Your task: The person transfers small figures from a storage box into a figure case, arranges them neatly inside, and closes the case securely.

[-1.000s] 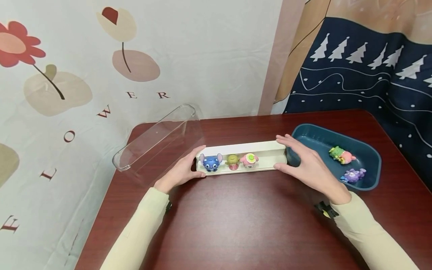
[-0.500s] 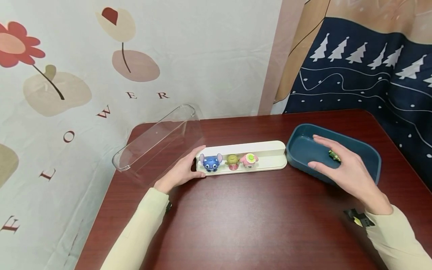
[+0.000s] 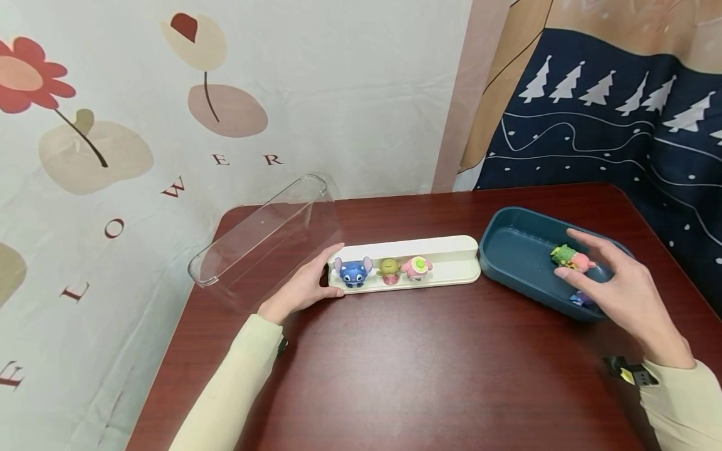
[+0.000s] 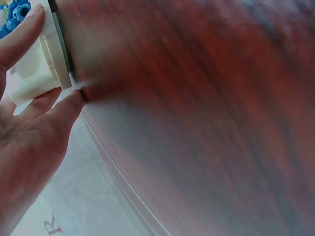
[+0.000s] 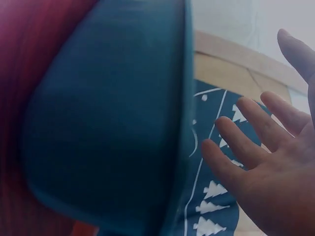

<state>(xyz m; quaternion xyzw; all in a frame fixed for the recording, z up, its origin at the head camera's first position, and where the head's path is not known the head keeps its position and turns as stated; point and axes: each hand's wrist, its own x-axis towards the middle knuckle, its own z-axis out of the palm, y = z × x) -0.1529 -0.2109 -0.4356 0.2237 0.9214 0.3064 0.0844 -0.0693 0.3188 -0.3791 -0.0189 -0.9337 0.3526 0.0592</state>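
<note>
My left hand (image 3: 304, 282) grips the left end of a long white tray (image 3: 457, 272), thumb at the front and fingers behind. In the left wrist view the thumb lies over the tray end (image 4: 37, 81). Three toy figurines stand in the tray: a blue big-eared one (image 3: 353, 274), a green and pink one (image 3: 388, 269), and a pink one (image 3: 416, 267) with a flower-like patch. My right hand (image 3: 632, 291), fingers spread and holding nothing, hovers over a dark blue bin (image 3: 519, 250). A green and pink figurine (image 3: 570, 257) lies in the bin. A purple figurine (image 3: 581, 299) is partly hidden by the hand.
A clear plastic cover (image 3: 265, 235) stands at the back left, close to the left hand. The bin's left end is right beside the tray's right end. A printed cloth (image 3: 361, 94) hangs behind the dark red table (image 3: 395, 376).
My right hand has left the tray's right end and moved right, over the bin, to above the figurines there. My left hand and the tray have stayed put.
</note>
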